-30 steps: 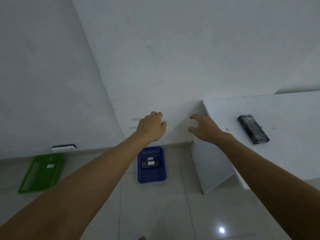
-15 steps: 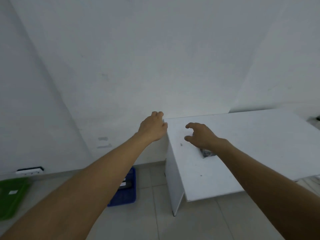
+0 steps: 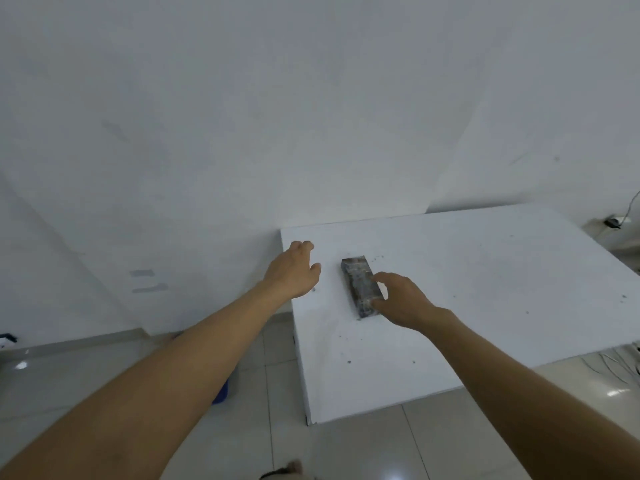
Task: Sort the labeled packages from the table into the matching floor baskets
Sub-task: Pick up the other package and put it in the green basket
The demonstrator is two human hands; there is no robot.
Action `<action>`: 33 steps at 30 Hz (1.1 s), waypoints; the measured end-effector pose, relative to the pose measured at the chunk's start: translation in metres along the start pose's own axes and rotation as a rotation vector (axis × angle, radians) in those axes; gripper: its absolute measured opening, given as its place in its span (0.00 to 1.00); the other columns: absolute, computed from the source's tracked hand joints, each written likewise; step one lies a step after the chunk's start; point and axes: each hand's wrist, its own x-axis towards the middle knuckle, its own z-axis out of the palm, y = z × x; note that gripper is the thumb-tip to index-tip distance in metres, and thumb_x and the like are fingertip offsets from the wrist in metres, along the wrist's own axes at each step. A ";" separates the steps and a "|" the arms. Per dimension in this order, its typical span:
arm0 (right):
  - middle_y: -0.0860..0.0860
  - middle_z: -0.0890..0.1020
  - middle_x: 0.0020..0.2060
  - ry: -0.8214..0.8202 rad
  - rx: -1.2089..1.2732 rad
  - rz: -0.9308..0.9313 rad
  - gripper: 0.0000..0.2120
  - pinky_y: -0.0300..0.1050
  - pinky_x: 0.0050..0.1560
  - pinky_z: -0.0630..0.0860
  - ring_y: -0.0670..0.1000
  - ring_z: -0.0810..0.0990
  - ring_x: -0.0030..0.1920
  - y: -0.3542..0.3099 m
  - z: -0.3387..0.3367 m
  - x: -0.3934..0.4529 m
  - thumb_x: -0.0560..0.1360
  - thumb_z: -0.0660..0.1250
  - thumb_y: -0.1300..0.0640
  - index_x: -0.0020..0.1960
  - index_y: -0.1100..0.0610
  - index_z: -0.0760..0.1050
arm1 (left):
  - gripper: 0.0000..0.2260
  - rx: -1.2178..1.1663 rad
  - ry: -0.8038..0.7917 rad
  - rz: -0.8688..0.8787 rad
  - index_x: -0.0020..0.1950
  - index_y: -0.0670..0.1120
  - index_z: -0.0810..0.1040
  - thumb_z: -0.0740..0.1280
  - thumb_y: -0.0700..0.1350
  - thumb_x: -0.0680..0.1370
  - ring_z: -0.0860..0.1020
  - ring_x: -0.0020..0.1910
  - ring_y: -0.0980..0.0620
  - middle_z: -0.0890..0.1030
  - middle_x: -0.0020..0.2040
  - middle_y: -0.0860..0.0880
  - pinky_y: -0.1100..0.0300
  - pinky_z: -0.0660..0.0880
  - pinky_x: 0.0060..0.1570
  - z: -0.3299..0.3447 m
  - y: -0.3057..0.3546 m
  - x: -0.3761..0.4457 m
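A sliver of blue basket (image 3: 221, 396) peeks from under the left forearm on the tiled floor, the left hand (image 3: 294, 271) hovers loosely open and empty over the white table's (image 3: 485, 289) left edge, and the right hand's (image 3: 405, 299) spread fingers touch the dark wrapped package (image 3: 356, 282) lying flat there, not yet closed around it.

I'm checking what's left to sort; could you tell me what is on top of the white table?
One dark wrapped package lies on the white table; the right hand covers its near right edge. No label shows.
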 end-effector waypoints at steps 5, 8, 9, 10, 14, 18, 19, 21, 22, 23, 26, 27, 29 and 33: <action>0.55 0.74 0.69 0.015 0.037 0.053 0.26 0.50 0.67 0.70 0.56 0.73 0.68 0.052 0.004 0.034 0.76 0.68 0.53 0.73 0.55 0.67 | 0.24 -0.046 -0.116 -0.038 0.75 0.45 0.62 0.58 0.52 0.81 0.76 0.60 0.43 0.66 0.73 0.45 0.49 0.72 0.60 0.059 0.011 0.031; 0.54 0.74 0.69 -0.028 0.071 0.076 0.27 0.51 0.67 0.71 0.56 0.73 0.68 0.077 0.017 0.048 0.76 0.69 0.54 0.73 0.54 0.67 | 0.23 -0.081 -0.170 -0.068 0.74 0.46 0.62 0.58 0.53 0.81 0.77 0.58 0.44 0.67 0.73 0.45 0.51 0.73 0.56 0.090 0.014 0.035; 0.54 0.74 0.69 -0.047 0.067 0.073 0.27 0.51 0.67 0.71 0.56 0.74 0.68 0.085 0.022 0.054 0.76 0.69 0.54 0.73 0.54 0.67 | 0.23 -0.087 -0.178 -0.081 0.74 0.46 0.63 0.58 0.53 0.81 0.78 0.57 0.44 0.67 0.73 0.45 0.51 0.73 0.55 0.099 0.015 0.039; 0.54 0.75 0.69 -0.059 0.067 0.069 0.27 0.50 0.67 0.72 0.56 0.74 0.67 0.093 0.026 0.061 0.76 0.69 0.54 0.73 0.54 0.66 | 0.23 -0.096 -0.182 -0.105 0.74 0.46 0.63 0.58 0.52 0.81 0.78 0.57 0.44 0.68 0.72 0.45 0.52 0.72 0.54 0.107 0.017 0.044; 0.54 0.74 0.70 -0.114 0.095 0.026 0.28 0.52 0.67 0.72 0.55 0.74 0.67 0.121 0.037 0.097 0.77 0.68 0.55 0.75 0.53 0.64 | 0.23 -0.145 -0.200 -0.189 0.74 0.46 0.63 0.60 0.51 0.81 0.77 0.58 0.44 0.69 0.72 0.44 0.53 0.73 0.53 0.138 0.027 0.063; 0.52 0.73 0.70 -0.155 0.202 -0.023 0.30 0.48 0.64 0.73 0.53 0.75 0.66 0.147 0.045 0.134 0.78 0.66 0.56 0.77 0.49 0.58 | 0.24 -0.211 -0.216 -0.293 0.75 0.45 0.62 0.60 0.52 0.81 0.74 0.65 0.43 0.67 0.74 0.44 0.50 0.72 0.62 0.168 0.045 0.075; 0.51 0.73 0.70 -0.155 0.217 -0.043 0.30 0.47 0.63 0.73 0.52 0.75 0.66 0.152 0.048 0.142 0.79 0.65 0.57 0.77 0.48 0.57 | 0.25 -0.221 -0.214 -0.320 0.75 0.45 0.61 0.59 0.53 0.81 0.73 0.66 0.43 0.66 0.74 0.44 0.49 0.72 0.63 0.176 0.051 0.077; 0.50 0.71 0.73 -0.159 0.224 -0.082 0.29 0.48 0.66 0.72 0.52 0.74 0.68 0.165 0.051 0.159 0.80 0.63 0.58 0.77 0.48 0.57 | 0.27 -0.221 -0.200 -0.390 0.75 0.44 0.61 0.60 0.57 0.81 0.73 0.66 0.43 0.67 0.73 0.43 0.48 0.73 0.62 0.194 0.065 0.087; 0.50 0.69 0.73 -0.154 0.221 -0.110 0.28 0.50 0.68 0.72 0.52 0.73 0.69 0.170 0.053 0.168 0.80 0.63 0.59 0.77 0.49 0.58 | 0.30 -0.208 -0.190 -0.425 0.75 0.43 0.61 0.60 0.59 0.80 0.72 0.66 0.42 0.67 0.72 0.43 0.48 0.74 0.61 0.203 0.072 0.094; 0.51 0.69 0.74 -0.147 0.217 -0.141 0.28 0.52 0.69 0.72 0.53 0.72 0.70 0.175 0.055 0.174 0.80 0.62 0.60 0.77 0.50 0.58 | 0.33 -0.195 -0.182 -0.458 0.76 0.43 0.59 0.61 0.62 0.78 0.72 0.66 0.42 0.67 0.72 0.43 0.47 0.75 0.60 0.211 0.079 0.101; 0.52 0.69 0.73 -0.114 0.225 -0.215 0.27 0.52 0.67 0.73 0.54 0.73 0.69 0.185 0.054 0.195 0.80 0.63 0.61 0.77 0.52 0.60 | 0.42 -0.168 -0.123 -0.557 0.77 0.42 0.56 0.66 0.65 0.74 0.70 0.67 0.41 0.66 0.71 0.41 0.48 0.76 0.57 0.231 0.092 0.119; 0.52 0.68 0.73 -0.106 0.227 -0.243 0.27 0.52 0.67 0.73 0.54 0.73 0.69 0.186 0.055 0.201 0.80 0.63 0.62 0.76 0.52 0.60 | 0.44 -0.168 -0.108 -0.584 0.77 0.41 0.55 0.69 0.64 0.72 0.69 0.67 0.41 0.66 0.71 0.41 0.48 0.76 0.57 0.236 0.094 0.124; 0.52 0.65 0.75 -0.109 0.213 -0.290 0.30 0.51 0.68 0.72 0.54 0.70 0.71 0.189 0.055 0.212 0.77 0.63 0.68 0.76 0.53 0.60 | 0.46 -0.192 -0.091 -0.626 0.78 0.42 0.54 0.74 0.60 0.70 0.68 0.68 0.41 0.65 0.71 0.41 0.47 0.75 0.59 0.244 0.096 0.131; 0.52 0.56 0.79 -0.165 0.130 -0.360 0.43 0.48 0.73 0.64 0.54 0.55 0.79 0.187 0.059 0.228 0.67 0.64 0.77 0.78 0.54 0.58 | 0.47 -0.261 -0.157 -0.559 0.79 0.47 0.54 0.78 0.51 0.68 0.67 0.68 0.41 0.66 0.72 0.43 0.45 0.71 0.64 0.245 0.087 0.137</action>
